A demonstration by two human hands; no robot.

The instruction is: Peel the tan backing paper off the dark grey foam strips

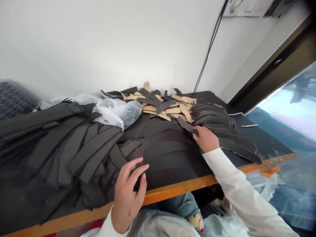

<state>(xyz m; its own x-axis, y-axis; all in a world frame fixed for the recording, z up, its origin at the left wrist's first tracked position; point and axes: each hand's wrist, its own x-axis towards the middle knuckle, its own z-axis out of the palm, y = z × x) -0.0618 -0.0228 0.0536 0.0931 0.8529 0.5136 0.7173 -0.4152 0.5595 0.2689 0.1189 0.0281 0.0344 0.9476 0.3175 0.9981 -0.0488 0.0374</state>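
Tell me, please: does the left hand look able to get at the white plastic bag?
Probably yes. The left hand looks empty, with its fingers apart, and only low-lying dark strips seem to be between it and the plastic bag.

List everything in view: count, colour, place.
Wall: one, white, behind
Cables: two, black, along the wall
Frame: one, dark, right
Table: one, black with orange-brown edge, centre
Fanned strips: many, dark grey, table's left
Plastic bag: white, translucent, beyond the fanned strips; count unclear
Mixed strips: many, tan and black, table's back middle
Stacked strips: many, black with tan edges, table's right
Flat strips: several, black, table's middle
Single strip: one, dark, beside the mixed strips
Sleeves: two, white, on both arms
Left hand: one, bare, holding nothing, near the table's front edge
Right hand: one, bare, pinching the single strip's end
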